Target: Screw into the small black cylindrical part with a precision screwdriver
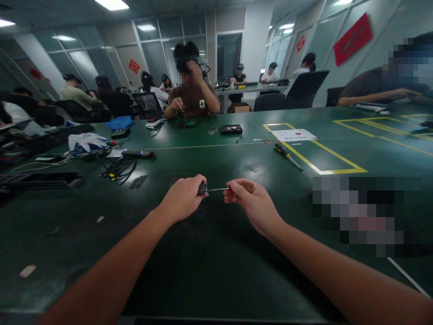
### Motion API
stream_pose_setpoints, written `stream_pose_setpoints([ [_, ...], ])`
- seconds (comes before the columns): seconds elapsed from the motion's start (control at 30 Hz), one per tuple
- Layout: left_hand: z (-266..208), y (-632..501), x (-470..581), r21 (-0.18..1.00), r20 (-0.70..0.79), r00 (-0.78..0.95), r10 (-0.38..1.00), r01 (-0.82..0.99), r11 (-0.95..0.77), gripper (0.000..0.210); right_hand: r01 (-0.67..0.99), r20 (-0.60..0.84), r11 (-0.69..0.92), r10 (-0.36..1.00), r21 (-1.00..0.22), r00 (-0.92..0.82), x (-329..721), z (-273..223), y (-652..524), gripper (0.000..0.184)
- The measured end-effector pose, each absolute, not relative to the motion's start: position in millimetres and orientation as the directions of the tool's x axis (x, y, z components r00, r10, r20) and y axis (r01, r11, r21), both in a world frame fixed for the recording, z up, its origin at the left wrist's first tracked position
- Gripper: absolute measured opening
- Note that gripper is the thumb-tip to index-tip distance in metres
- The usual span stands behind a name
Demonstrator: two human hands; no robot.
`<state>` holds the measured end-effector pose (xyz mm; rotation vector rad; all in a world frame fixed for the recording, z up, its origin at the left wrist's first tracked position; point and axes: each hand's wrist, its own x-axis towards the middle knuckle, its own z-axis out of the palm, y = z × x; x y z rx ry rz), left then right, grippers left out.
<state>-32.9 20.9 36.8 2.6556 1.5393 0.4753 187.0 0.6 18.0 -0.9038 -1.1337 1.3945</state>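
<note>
My left hand (184, 196) is closed around a dark cylindrical screwdriver handle (202, 188), whose round end points right. Out of that end runs a thin metal shaft (217, 189), held level above the table. At its far tip, my right hand (252, 198) pinches the shaft between thumb and fingers. Most of the handle is hidden in my left palm, and my right fingers cover the shaft's tip.
Beyond my hands on the green table (216, 271) lie a yellow-black screwdriver (287, 155), a black box-shaped part (231, 129), coiled black cables (120, 169), a dark pen-like tool (138, 154) and white gloves (87, 142). A co-worker (192, 97) sits opposite. A blurred patch covers the right side.
</note>
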Motion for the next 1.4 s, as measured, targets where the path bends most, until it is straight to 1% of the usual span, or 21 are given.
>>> stream_pose_setpoints([
  [0.17, 33, 24, -35, 0.202, 0.263, 0.478, 0.838, 0.823, -0.532, 0.015, -0.216, 0.087, 0.058, 0.988, -0.975, -0.130, 188, 18, 0, 0.033],
  [0.23, 33, 25, -35, 0.195, 0.280, 0.481, 0.831, 0.819, -0.540, 0.013, -0.224, 0.110, 0.081, 0.987, -0.971, -0.119, 188, 18, 0, 0.032],
  [0.33, 34, 26, -36, 0.162, 0.294, 0.513, 0.806, 0.805, -0.571, 0.008, -0.247, 0.108, 0.074, 0.986, -0.966, -0.126, 189, 19, -1, 0.030],
  [0.5, 35, 27, -36, 0.183, 0.314, 0.491, 0.812, 0.808, -0.560, 0.006, -0.256, 0.129, 0.091, 0.983, -0.962, -0.134, 188, 20, -3, 0.028],
  [0.6, 34, 26, -36, 0.170, 0.313, 0.521, 0.794, 0.792, -0.587, 0.008, -0.251, 0.124, 0.082, 0.979, -0.965, -0.160, 188, 19, -4, 0.028],
  [0.83, 38, 24, -35, 0.221, 0.325, 0.488, 0.810, 0.794, -0.567, 0.006, -0.250, 0.149, 0.108, 0.978, -0.962, -0.149, 189, 20, -5, 0.025],
  [1.0, 39, 24, -34, 0.206, 0.307, 0.490, 0.816, 0.802, -0.560, 0.007, -0.176, 0.134, 0.106, 0.979, -0.979, -0.154, 188, 24, -8, 0.025],
  [1.13, 37, 24, -34, 0.203, 0.317, 0.487, 0.814, 0.803, -0.560, 0.006, -0.174, 0.168, 0.144, 0.977, -0.974, -0.130, 189, 26, -8, 0.023],
  [1.27, 36, 24, -35, 0.221, 0.320, 0.495, 0.808, 0.790, -0.572, 0.006, -0.123, 0.173, 0.155, 0.974, -0.980, -0.148, 189, 25, -9, 0.023],
  [1.4, 36, 24, -34, 0.239, 0.335, 0.489, 0.805, 0.783, -0.575, 0.004, -0.104, 0.207, 0.194, 0.969, -0.975, -0.131, 189, 27, -10, 0.022],
])
